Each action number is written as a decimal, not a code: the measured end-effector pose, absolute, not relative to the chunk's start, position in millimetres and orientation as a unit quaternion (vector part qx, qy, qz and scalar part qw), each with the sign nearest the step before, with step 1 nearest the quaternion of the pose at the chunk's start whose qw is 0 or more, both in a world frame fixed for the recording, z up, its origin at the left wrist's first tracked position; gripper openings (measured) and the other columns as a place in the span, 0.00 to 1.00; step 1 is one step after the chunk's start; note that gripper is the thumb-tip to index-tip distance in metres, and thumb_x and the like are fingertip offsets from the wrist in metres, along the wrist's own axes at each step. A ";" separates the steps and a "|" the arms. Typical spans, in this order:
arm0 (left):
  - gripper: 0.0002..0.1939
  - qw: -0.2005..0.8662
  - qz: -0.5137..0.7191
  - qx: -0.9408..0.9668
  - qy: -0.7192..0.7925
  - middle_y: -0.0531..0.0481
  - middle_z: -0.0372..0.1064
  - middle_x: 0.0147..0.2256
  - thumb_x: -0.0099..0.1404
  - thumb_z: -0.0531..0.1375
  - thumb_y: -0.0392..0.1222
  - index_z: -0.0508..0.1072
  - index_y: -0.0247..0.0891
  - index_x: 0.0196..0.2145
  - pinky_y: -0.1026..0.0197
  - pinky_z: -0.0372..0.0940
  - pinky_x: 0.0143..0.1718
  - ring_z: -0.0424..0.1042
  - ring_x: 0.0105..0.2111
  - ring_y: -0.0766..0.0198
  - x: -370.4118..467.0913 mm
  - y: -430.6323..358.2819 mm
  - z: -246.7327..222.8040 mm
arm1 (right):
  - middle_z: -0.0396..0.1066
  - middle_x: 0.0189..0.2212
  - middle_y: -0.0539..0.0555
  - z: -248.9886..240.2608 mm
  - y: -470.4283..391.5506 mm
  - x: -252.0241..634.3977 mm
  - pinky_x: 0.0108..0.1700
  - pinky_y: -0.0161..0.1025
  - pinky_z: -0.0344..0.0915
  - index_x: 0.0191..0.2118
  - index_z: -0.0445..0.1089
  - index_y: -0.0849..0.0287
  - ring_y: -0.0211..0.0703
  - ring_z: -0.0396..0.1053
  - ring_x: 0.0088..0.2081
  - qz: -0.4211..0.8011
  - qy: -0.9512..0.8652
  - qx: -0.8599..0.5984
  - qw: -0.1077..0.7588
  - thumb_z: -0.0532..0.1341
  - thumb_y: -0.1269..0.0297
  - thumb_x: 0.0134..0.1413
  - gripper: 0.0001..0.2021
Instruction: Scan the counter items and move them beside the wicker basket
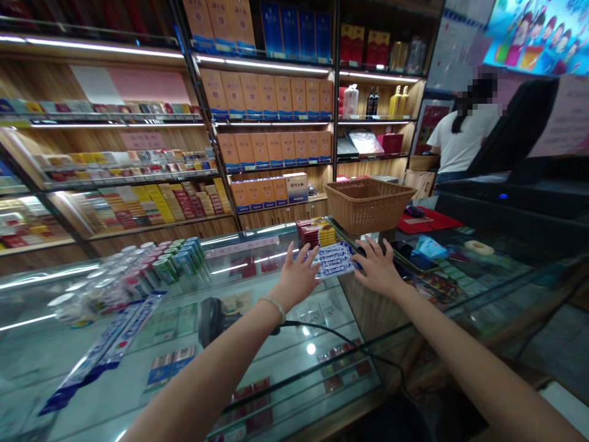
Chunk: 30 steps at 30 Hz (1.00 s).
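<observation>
A row of blue-and-white stick packets (pixel 335 260) lies on the glass counter between my two hands. At its left end is my left hand (pixel 298 277), palm down with the fingers spread; a bracelet circles the wrist. My right hand (pixel 381 269) is at the right end, its fingers also apart. Whether the fingertips press on the packets I cannot tell. Just behind them sits a stack of red and yellow packs (pixel 317 232). Under my left forearm is a black handheld scanner (pixel 212 321), partly hidden, with its cable running right.
A wicker basket (pixel 368 209) stands behind the packets. Long blue-and-white packets (pixel 103 350) and several small tubs (pixel 133 270) occupy the left counter. A red mat (pixel 427 220) with a mouse and a monitor (pixel 513 132) are at right. Beyond, a person (pixel 469 138) faces away near stocked shelves.
</observation>
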<state>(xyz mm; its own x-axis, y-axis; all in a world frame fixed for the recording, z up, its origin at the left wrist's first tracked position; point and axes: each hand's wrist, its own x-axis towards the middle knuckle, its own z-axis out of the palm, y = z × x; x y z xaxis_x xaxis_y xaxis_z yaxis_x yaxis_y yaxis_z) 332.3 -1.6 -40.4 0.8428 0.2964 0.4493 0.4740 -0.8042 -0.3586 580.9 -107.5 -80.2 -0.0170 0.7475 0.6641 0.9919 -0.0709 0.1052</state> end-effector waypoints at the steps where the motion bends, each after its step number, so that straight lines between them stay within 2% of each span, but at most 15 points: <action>1: 0.20 0.233 -0.189 -0.931 -0.207 0.46 0.61 0.68 0.63 0.66 0.50 0.80 0.50 0.53 0.28 0.36 0.72 0.58 0.68 0.40 332.2 -1.8 -40.2 | 0.64 0.64 0.58 -79.7 -108.2 580.3 0.70 0.65 0.35 0.45 0.77 0.52 0.59 0.50 0.69 -0.296 -0.648 -0.670 0.209 0.61 0.60 0.57 0.12; 6: 0.20 0.230 -0.185 -0.931 -0.215 0.44 0.61 0.68 0.65 0.64 0.52 0.79 0.48 0.53 0.27 0.38 0.71 0.58 0.68 0.41 331.2 -2.9 -38.9 | 0.65 0.64 0.59 -77.3 -110.6 577.4 0.70 0.64 0.35 0.46 0.77 0.53 0.59 0.51 0.69 -0.301 -0.649 -0.665 0.214 0.61 0.57 0.59 0.13; 10: 0.22 0.226 -0.184 -0.931 -0.220 0.44 0.60 0.69 0.66 0.63 0.54 0.78 0.49 0.55 0.27 0.39 0.71 0.57 0.68 0.41 329.4 -3.5 -37.9 | 0.64 0.65 0.61 -75.4 -111.9 575.1 0.70 0.64 0.35 0.55 0.75 0.52 0.60 0.51 0.70 -0.300 -0.653 -0.662 0.212 0.61 0.54 0.62 0.19; 13: 0.27 0.222 -0.182 -0.932 -0.223 0.43 0.57 0.70 0.65 0.63 0.58 0.75 0.48 0.59 0.26 0.37 0.71 0.52 0.70 0.39 327.7 -3.8 -37.9 | 0.57 0.70 0.61 -74.3 -112.1 574.3 0.70 0.67 0.36 0.64 0.68 0.48 0.62 0.45 0.72 -0.304 -0.655 -0.660 0.206 0.60 0.49 0.63 0.26; 16: 0.32 0.218 -0.175 -0.932 -0.232 0.42 0.53 0.71 0.66 0.62 0.61 0.70 0.47 0.64 0.25 0.37 0.71 0.48 0.72 0.38 325.8 -3.8 -38.5 | 0.50 0.73 0.61 -73.8 -111.1 574.2 0.69 0.70 0.37 0.69 0.62 0.45 0.65 0.40 0.74 -0.308 -0.656 -0.661 0.193 0.59 0.45 0.64 0.30; 21: 0.34 0.210 -0.168 -0.932 -0.241 0.43 0.51 0.72 0.67 0.60 0.62 0.67 0.48 0.66 0.26 0.36 0.71 0.46 0.73 0.40 322.2 -4.5 -36.7 | 0.47 0.74 0.60 -75.0 -108.0 575.2 0.69 0.71 0.37 0.71 0.58 0.43 0.65 0.39 0.74 -0.314 -0.663 -0.657 0.172 0.57 0.43 0.65 0.32; 30: 0.32 0.208 -0.160 -0.927 -0.268 0.44 0.47 0.73 0.70 0.56 0.61 0.66 0.49 0.67 0.25 0.36 0.70 0.42 0.74 0.42 306.7 -8.4 -19.9 | 0.46 0.75 0.59 -70.8 -97.0 567.1 0.70 0.70 0.29 0.71 0.58 0.44 0.64 0.37 0.75 -0.317 -0.668 -0.649 0.180 0.55 0.38 0.64 0.34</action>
